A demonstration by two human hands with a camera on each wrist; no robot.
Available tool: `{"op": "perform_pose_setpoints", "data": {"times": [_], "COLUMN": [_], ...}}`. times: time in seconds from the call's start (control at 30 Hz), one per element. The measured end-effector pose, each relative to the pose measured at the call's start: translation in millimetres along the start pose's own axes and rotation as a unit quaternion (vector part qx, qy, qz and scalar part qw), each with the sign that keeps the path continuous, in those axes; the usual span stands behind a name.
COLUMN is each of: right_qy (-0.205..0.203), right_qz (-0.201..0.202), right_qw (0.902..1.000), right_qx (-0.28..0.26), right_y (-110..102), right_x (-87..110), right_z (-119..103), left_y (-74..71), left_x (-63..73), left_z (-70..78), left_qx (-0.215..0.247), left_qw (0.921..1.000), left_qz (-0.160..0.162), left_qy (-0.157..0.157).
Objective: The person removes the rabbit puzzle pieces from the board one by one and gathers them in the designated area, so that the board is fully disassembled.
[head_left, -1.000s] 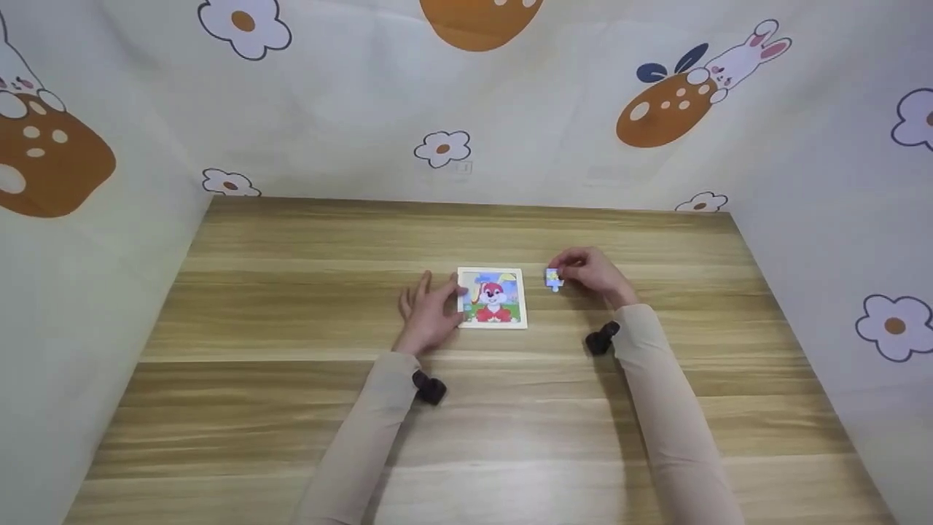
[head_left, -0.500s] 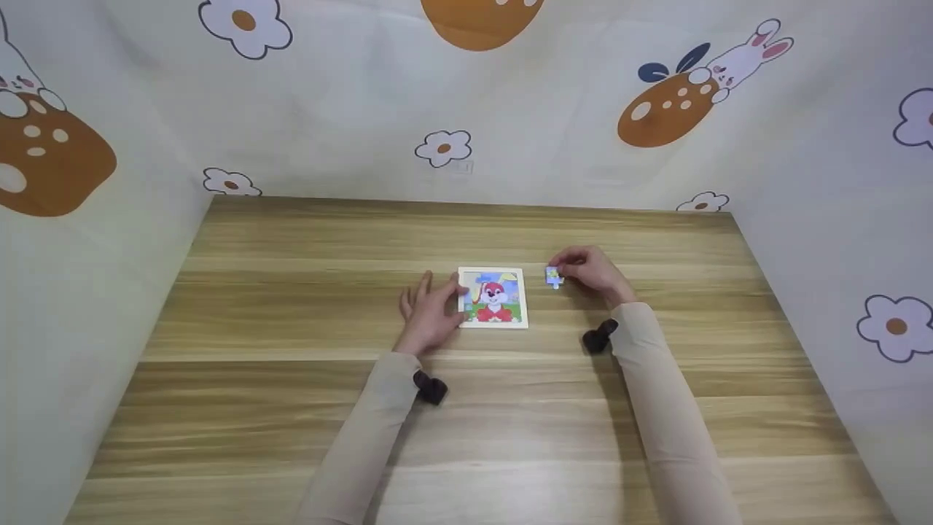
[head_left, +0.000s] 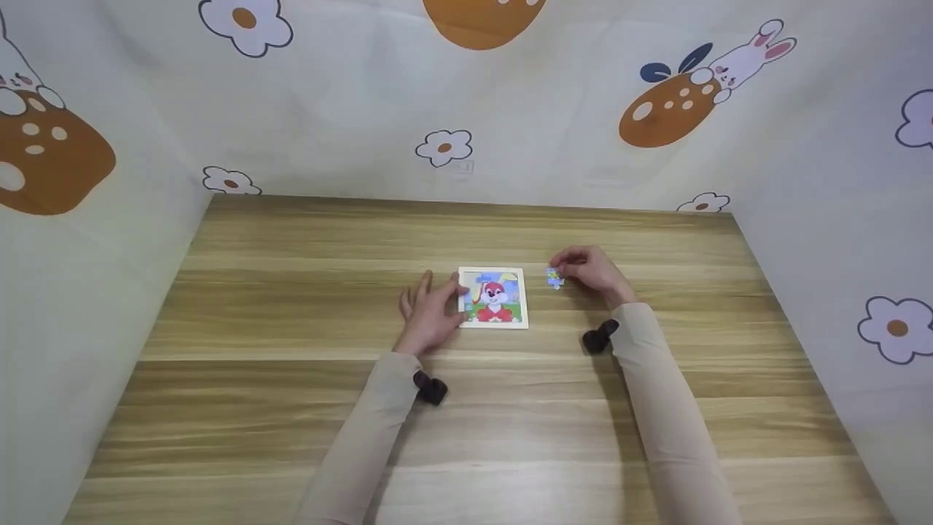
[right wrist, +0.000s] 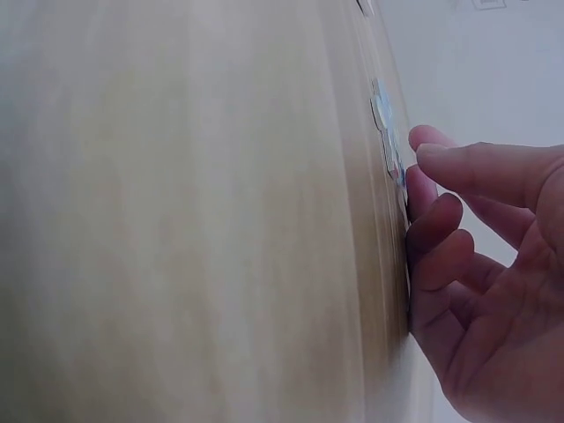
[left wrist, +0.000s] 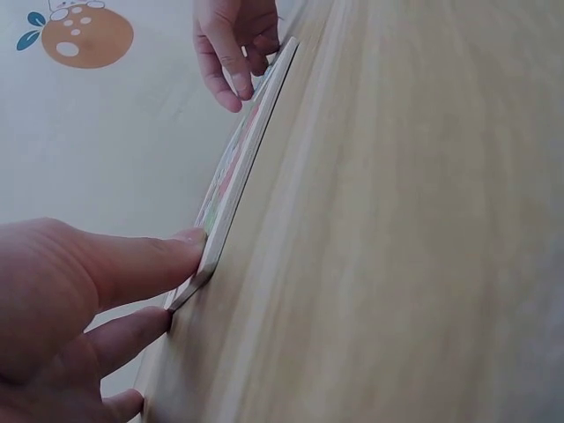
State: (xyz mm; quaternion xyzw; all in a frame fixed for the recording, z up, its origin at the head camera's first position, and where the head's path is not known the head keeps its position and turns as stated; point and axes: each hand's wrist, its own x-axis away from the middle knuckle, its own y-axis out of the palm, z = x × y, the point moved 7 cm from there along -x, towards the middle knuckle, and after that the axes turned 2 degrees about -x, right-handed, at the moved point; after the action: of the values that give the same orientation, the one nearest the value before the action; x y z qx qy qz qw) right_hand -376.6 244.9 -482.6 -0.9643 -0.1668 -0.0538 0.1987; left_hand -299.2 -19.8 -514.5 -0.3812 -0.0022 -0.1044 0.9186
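A small square jigsaw puzzle [head_left: 494, 300] of a red and white cartoon dog lies in its pale frame [head_left: 524, 321] near the middle of the table. A tan patch shows at its upper left. My left hand [head_left: 431, 313] rests at the frame's left side, thumb and index finger on the rim, other fingers spread on the table. In the left wrist view the thumb [left wrist: 145, 264] presses the frame's near corner. To the right, a small blue jigsaw piece [head_left: 554, 278] with a yellow mark lies at the curled fingertips of my right hand [head_left: 592, 273], flat against the tabletop.
The wood-grain table [head_left: 291, 430] ends at a pale cloth wall [head_left: 328, 109] printed with flowers, rabbits and orange fruit. This wall also encloses both sides. Dark wrist cameras [head_left: 430, 388] sit at the cuffs of both beige sleeves [head_left: 667, 394].
The jigsaw piece has shifted very slightly at my right fingertips. My right wrist has moved a little left; the left hand and the framed puzzle stay put.
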Motion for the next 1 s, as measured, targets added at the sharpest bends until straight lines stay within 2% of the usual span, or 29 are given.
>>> {"op": "perform_pose_setpoints", "data": {"times": [0.2,0.43,0.7,1.0], "right_qy": [-0.014,-0.009,0.003,-0.012], "right_qz": [0.017,0.036,0.016,0.002], "right_qw": [0.9997,0.9992,0.9998,0.9995], "right_qx": [-0.01,-0.012,0.01,0.029], "right_y": [-4.4,-6.3,0.5,15.2], "right_x": [-7.9,-7.7,-5.1,-6.7], "right_z": [16.3,15.6,10.2,-4.1], "left_y": [1.0,-0.4,-0.6,1.2], "left_x": [0.6,0.6,0.7,-4.0], "left_z": [-0.8,-0.4,3.4,12.6], "left_qx": [0.004,0.017,0.021,0.004], "left_qw": [1.0,0.9998,0.9996,0.9995], "left_qz": [0.001,0.013,0.018,0.031], "left_qy": [-0.001,0.006,0.009,0.003]}}
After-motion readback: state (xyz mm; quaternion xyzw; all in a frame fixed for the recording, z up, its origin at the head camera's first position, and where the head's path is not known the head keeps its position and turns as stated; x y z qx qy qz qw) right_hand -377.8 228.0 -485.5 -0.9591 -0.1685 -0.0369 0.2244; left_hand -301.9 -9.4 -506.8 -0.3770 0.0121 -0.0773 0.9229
